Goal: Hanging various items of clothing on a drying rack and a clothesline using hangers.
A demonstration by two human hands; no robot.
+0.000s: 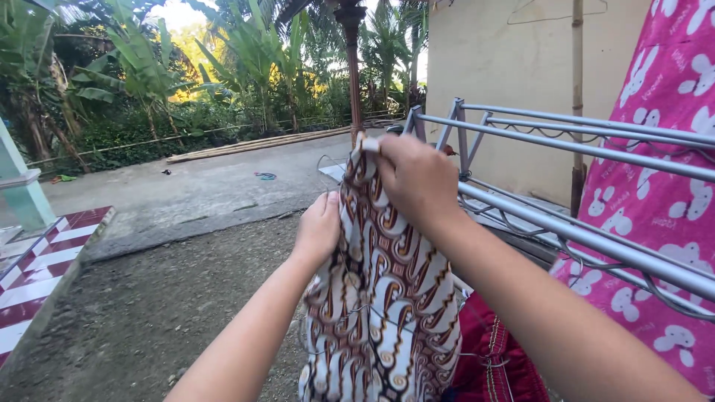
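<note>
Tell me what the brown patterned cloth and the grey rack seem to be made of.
Brown-and-white swirl-patterned cloth: looks like thin woven fabric, probably cotton, matte; it folds and drapes softly from both hands. Grey drying rack: apparently metal tubing, smooth with a dull sheen; straight thin rails with light glinting off them.

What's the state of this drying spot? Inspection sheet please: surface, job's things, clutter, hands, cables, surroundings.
surface: bare dirt ground, concrete path beyond.
job's things: brown patterned cloth held up beside the metal drying rack; a wire hanger seems to sit in it.
clutter: pink printed fabric on the rack; red garment below.
grippers: left hand grips the cloth's edge; right hand pinches its top.
cables: nothing seen.
surroundings: beige wall, palm trees, red-and-white tiled ledge.
</note>
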